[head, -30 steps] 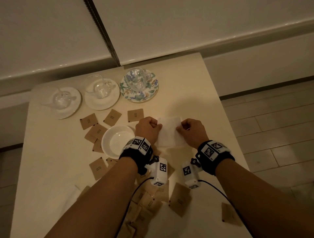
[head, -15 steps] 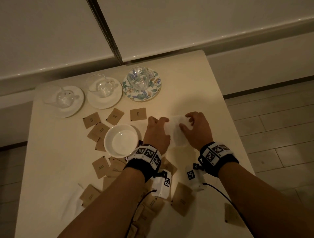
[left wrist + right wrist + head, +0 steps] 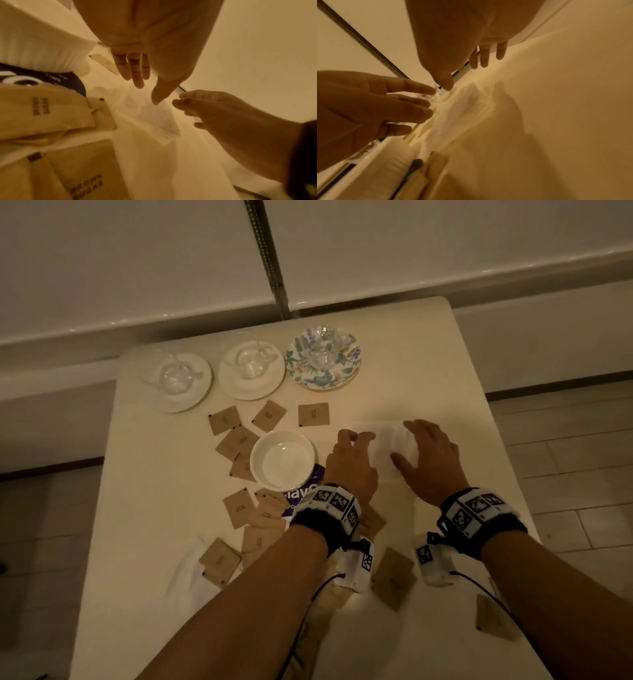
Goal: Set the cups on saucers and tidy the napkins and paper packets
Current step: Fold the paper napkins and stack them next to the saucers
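Note:
A folded white napkin (image 3: 385, 446) lies flat on the cream table (image 3: 164, 508), right of centre. My left hand (image 3: 354, 440) is at its left edge and my right hand (image 3: 416, 440) covers its right part. Both hands have straight, spread fingers and hold nothing. The left wrist view shows my left hand (image 3: 146, 93) just over the napkin (image 3: 154, 116); the right wrist view shows my right hand (image 3: 464, 74) over the napkin (image 3: 467, 108). Whether they touch it is unclear. Three glass cups stand on saucers at the back: left (image 3: 174, 381), middle (image 3: 251, 373), floral (image 3: 323, 359).
A white bowl (image 3: 282, 460) sits left of my left hand, on a purple card (image 3: 305, 491). Several brown sugar packets (image 3: 238, 508) lie scattered around it and under my forearms. Another white napkin (image 3: 191, 573) lies front left. The table's right edge (image 3: 493, 433) is close to my right hand.
A second ago both hands pinched the napkin's edges with curled fingers. They laid it down, moved slightly forward, and now their fingers are straightened and spread over it.

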### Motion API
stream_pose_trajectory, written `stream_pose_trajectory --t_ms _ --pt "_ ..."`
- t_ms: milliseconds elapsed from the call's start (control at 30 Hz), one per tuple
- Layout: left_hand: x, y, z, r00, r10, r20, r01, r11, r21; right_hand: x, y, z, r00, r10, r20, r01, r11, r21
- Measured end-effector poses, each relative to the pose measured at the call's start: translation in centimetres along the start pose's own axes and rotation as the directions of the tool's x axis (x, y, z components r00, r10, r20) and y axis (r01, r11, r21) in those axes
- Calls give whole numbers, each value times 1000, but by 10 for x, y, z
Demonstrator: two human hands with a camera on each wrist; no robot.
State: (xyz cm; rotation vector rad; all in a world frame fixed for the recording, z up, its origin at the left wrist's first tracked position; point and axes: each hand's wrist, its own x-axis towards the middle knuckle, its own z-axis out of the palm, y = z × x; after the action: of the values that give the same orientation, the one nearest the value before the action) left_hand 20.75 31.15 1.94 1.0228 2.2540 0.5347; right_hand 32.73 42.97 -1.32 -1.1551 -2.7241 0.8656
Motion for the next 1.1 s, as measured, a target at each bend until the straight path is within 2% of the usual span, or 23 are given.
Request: stream_pose_trajectory --t_ms 133,233,333,400,467,533,633,733,833,933,1000,1100 --pt "-45 -23 -14 997 61 -40 -68 975 -212 -16 -45 5 985 -86 -150 101 990 94" --pt "-85 -72 -27 998 -13 -63 -3 969 -247 -35 -85 19 972 -167 -165 191 971 143" --pt "-122 -139 -52 972 -186 -145 153 965 -215 -54 -123 36 964 -223 -144 247 951 183" --pt "-142 -183 -69 924 -321 -209 312 947 -75 -66 -144 49 966 -243 -83 255 948 192" --pt "-160 -222 -81 850 -488 -199 512 854 89 -78 -163 62 962 -271 -38 274 945 181" --pt "-173 -249 -86 809 -566 -159 588 786 191 -89 -182 74 955 -296 -2 290 936 200" --pt "-184 -274 -83 841 -527 -120 541 820 188 -107 -206 93 948 -311 65 288 928 238" --pt "-188 -285 -80 874 -476 -97 479 877 16 -123 -226 112 935 -310 173 263 932 252" --pt "-194 -287 -80 903 -424 -73 414 902 -121 -138 -240 129 910 -296 289 242 947 210" --pt "-200 -278 -89 950 -305 -67 290 942 -170 -147 -252 140 884 -282 374 256 959 117" --pt "-203 -266 -99 974 -211 -80 192 961 -199 -149 -257 142 891 -245 381 214 969 122" --pt "-204 -246 -116 992 -72 -101 46 970 -237 -145 -259 140 924 -214 316 128 954 271"
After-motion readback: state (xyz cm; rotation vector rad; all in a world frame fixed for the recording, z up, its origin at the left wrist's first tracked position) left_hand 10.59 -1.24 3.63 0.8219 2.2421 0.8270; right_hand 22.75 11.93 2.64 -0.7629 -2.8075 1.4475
